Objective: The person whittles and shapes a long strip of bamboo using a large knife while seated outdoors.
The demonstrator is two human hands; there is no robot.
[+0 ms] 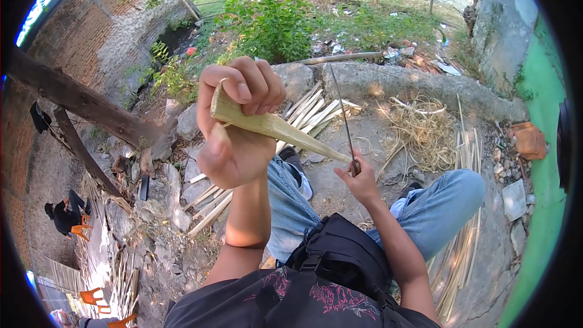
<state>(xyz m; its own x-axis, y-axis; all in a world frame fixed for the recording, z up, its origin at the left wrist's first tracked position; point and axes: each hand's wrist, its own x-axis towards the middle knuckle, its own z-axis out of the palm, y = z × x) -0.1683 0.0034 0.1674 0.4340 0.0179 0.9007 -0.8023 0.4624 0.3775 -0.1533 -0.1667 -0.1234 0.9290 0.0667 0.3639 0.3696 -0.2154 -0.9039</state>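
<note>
My left hand (240, 136) is raised close to the camera, its fingers and thumb closed on a pale green-yellow bamboo strip (282, 130). The strip's wide end shows at my fingers, and its length slants down and away to the right. Lower and farther off, my right hand (363, 181) is wrapped round the dark handle of a knife (347, 124) with a long, thin blade pointing away from me. The strip's far end reaches close to the knife handle; I cannot tell whether they touch.
Split bamboo strips (310, 112) lie ahead, with more (458, 261) along my right side. A heap of curly shavings (422, 130) sits beyond my right knee. A low stone edge (419, 82) runs across the front. At left are a leaning trunk (85, 103) and a seated person (65, 215).
</note>
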